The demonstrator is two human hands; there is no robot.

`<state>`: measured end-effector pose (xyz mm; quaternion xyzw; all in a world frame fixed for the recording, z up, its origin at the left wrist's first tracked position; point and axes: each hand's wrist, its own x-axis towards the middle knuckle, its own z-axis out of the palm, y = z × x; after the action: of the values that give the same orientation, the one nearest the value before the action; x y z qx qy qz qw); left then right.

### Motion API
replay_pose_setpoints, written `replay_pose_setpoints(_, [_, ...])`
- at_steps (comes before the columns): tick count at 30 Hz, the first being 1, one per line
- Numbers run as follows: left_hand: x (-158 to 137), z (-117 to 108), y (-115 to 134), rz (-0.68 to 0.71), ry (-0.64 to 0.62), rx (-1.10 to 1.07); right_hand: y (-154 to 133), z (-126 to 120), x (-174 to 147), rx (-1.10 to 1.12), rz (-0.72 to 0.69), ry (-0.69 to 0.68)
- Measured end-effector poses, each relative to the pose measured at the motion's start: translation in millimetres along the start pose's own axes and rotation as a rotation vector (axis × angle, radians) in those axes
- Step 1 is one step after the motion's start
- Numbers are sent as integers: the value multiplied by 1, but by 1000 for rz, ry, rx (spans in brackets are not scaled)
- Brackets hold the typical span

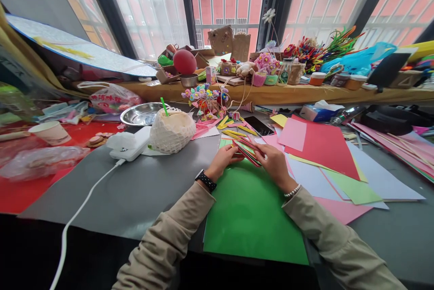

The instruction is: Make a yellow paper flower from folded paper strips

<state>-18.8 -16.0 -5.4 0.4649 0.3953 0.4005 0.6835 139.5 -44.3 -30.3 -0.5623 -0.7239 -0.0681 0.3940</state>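
Between my two hands is a small stack of coloured paper pieces, with red, pink and dark edges showing. My left hand pinches its left end, and my right hand grips the right end. Both hands hover over a large green sheet of paper lying on the grey table. Just beyond the stack lie narrow yellow paper strips and pink strips. A black phone rests behind my right hand. My fingertips are partly hidden by the stack.
A netted coconut with a green straw stands left, near a white power strip and a metal bowl. Coloured sheets overlap on the right. Craft flowers and a crowded shelf lie behind. A paper cup is far left.
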Motion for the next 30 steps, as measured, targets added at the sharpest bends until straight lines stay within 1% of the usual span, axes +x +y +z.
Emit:
replay_pose_setpoints(4, [0, -3, 0, 37, 71, 69, 3, -5, 2, 144, 124, 9])
replay_pose_setpoints(6, [2, -6, -2, 81, 114, 104, 4, -9, 3, 251, 198, 13])
replay_pose_setpoints(8, [3, -7, -4, 109, 126, 118, 3, -14, 3, 374, 274, -11])
replay_pose_setpoints(11, [5, -8, -5, 111, 117, 122, 3, -20, 4, 557, 350, -120])
replay_pose_setpoints(14, [6, -8, -4, 78, 121, 165, 5, -21, 5, 682, 426, -234])
replay_pose_setpoints(17, [7, -10, -3, 52, 162, 188, 10, -20, 4, 774, 552, -285])
replay_pose_setpoints(20, [9, -13, -4, 55, 180, 117, 12, -23, 4, 841, 639, -347])
replay_pose_setpoints(22, [10, -14, -5, 39, 172, 67, 12, -27, 5, 870, 634, -395])
replay_pose_setpoints(25, [10, -15, -5, 25, 149, 35, 10, -30, 7, 887, 530, -447])
replay_pose_setpoints(30, [9, -13, -2, -3, 120, 71, 15, -27, 7, 787, 386, -448])
